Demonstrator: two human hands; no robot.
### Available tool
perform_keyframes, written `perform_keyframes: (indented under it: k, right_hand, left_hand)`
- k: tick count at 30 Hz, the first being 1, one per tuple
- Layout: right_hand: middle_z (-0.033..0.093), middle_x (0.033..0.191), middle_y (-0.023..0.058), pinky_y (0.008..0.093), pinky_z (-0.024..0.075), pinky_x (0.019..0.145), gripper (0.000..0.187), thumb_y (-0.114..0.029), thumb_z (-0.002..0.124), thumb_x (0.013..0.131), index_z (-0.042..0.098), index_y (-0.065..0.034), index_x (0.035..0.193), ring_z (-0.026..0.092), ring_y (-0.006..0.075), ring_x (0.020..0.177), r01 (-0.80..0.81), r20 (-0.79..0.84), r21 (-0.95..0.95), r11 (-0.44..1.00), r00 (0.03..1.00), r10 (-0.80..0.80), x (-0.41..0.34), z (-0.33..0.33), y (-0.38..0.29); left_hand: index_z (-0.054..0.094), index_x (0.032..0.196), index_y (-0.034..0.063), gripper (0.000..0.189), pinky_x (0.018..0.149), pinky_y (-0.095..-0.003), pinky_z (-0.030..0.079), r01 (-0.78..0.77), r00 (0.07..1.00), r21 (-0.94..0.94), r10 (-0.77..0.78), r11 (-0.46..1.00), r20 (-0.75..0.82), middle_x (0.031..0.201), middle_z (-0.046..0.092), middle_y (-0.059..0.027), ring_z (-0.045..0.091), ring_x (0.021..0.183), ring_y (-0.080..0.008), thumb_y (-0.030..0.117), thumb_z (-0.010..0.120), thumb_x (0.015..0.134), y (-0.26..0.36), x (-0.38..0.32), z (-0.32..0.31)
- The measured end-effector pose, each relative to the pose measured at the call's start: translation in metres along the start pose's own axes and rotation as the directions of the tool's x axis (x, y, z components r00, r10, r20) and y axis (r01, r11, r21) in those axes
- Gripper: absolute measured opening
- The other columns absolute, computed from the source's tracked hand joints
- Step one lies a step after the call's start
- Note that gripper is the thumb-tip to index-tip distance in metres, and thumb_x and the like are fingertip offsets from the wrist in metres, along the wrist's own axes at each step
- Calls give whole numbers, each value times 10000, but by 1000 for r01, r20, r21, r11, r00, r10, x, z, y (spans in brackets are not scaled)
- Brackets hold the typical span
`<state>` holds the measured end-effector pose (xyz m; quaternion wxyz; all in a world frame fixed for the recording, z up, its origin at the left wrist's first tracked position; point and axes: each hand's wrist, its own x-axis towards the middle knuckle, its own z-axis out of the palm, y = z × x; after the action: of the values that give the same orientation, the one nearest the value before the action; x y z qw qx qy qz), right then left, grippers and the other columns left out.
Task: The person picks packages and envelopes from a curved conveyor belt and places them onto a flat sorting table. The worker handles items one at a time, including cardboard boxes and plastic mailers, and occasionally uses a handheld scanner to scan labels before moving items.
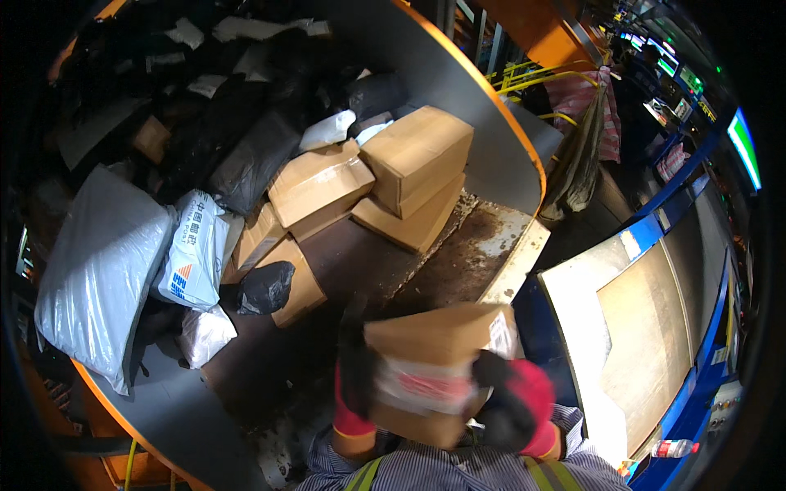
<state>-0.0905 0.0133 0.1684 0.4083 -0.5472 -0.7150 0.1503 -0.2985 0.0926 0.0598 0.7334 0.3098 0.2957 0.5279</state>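
Observation:
A taped cardboard box (424,383) with a white label on its upper right corner is held close in front of my striped shirt, somewhat blurred. My left hand (356,380), in a black and red work glove, presses its left side. On its right side my right hand (513,399), gloved alike, grips it. Beyond lie stacked cardboard boxes (417,159), a taped box (322,187) and a small black plastic parcel (266,287). Left of these are a white China Post mailer bag (191,248) and a large grey plastic parcel (104,270).
A grey chute wall with an orange rim (503,110) curves around the heap of dark parcels (202,116). At right runs a blue-framed conveyor (651,325), with a plastic bottle (672,448) near its lower edge. A person stands in the dim upper right background.

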Motion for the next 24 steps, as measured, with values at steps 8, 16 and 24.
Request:
perform_keyframes:
  k: [8, 16, 24]
  right_hand:
    - [472, 1295, 161, 518, 236, 1064, 575, -225, 595, 735, 486, -71, 1277, 402, 313, 1243, 358, 473, 31, 933, 817, -330, -30, 75, 80]
    - [592, 1044, 146, 346, 450, 793, 277, -253, 481, 922, 562, -20, 1050, 575, 246, 929, -528, -389, -11, 849, 784, 483, -91, 9, 163]
    - [540, 1126, 207, 362, 465, 827, 311, -133, 539, 909, 490, 30, 1169, 560, 334, 997, -310, -318, -277, 910, 923, 217, -145, -36, 164]
  left_hand:
    - [385, 1333, 16, 529, 957, -402, 434, 417, 909, -388, -371, 822, 191, 1279, 497, -174, 532, 1117, -294, 320, 492, 914, -46, 9, -73]
    - [410, 1327, 30, 533, 962, -392, 430, 394, 918, -226, -392, 891, 53, 1267, 519, -144, 533, 1121, -267, 357, 486, 913, -51, 0, -64]
    - [436, 1320, 43, 540, 968, -382, 426, 480, 877, -57, -479, 875, 34, 1255, 540, -115, 534, 1126, -239, 394, 481, 913, -98, 26, -4]
